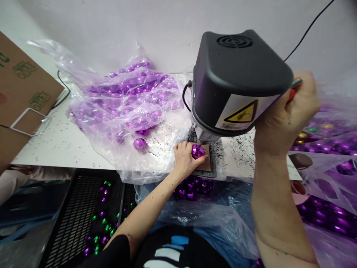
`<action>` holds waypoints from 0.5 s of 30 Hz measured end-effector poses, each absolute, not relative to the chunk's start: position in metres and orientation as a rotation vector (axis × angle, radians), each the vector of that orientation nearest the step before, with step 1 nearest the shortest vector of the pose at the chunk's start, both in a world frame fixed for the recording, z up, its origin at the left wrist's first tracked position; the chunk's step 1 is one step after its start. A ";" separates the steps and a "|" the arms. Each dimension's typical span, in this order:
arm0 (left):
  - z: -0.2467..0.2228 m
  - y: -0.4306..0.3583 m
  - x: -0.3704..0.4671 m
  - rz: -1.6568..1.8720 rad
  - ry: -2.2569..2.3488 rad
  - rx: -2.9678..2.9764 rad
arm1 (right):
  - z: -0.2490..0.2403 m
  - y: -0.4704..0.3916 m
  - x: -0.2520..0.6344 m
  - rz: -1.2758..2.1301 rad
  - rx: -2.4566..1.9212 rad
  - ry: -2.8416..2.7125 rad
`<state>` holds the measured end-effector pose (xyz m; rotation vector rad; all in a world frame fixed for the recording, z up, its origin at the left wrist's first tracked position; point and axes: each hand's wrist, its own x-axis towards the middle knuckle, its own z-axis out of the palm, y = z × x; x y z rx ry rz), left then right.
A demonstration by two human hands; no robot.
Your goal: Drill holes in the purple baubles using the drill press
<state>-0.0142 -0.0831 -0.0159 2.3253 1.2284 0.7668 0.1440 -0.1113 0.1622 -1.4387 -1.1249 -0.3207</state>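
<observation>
Under the head of a black drill press [240, 74], my left hand [186, 158] grips a shiny purple ball [198, 151] on a brown board [205, 163]. The tool tip comes down at the top of the ball; whether it touches cannot be made out. My right hand [298, 100] is raised at the machine's right side, its fingers wrapped round a lever handle [296, 83] with a red part. One loose purple ball [140, 144] lies left of my left hand, beside a clear plastic bag [111, 111] full of purple balls.
Dark shavings litter the white table [237, 156]. A cardboard box [25, 85] stands at the far left. Below the table edge are a black crate [75, 208] with small green and purple balls and a bag of purple balls [192, 188]. More bagged balls [329, 216] fill the right side.
</observation>
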 end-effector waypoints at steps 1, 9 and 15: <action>-0.016 -0.083 -0.014 0.768 1.228 2.321 | 0.159 -0.115 0.142 -0.340 -1.421 -1.100; -0.016 -0.085 -0.013 0.797 1.237 2.330 | 0.112 -0.162 0.123 -0.396 -1.350 -1.058; -0.015 -0.085 -0.013 0.798 1.236 2.327 | 0.097 -0.165 0.118 -0.345 -1.246 -1.053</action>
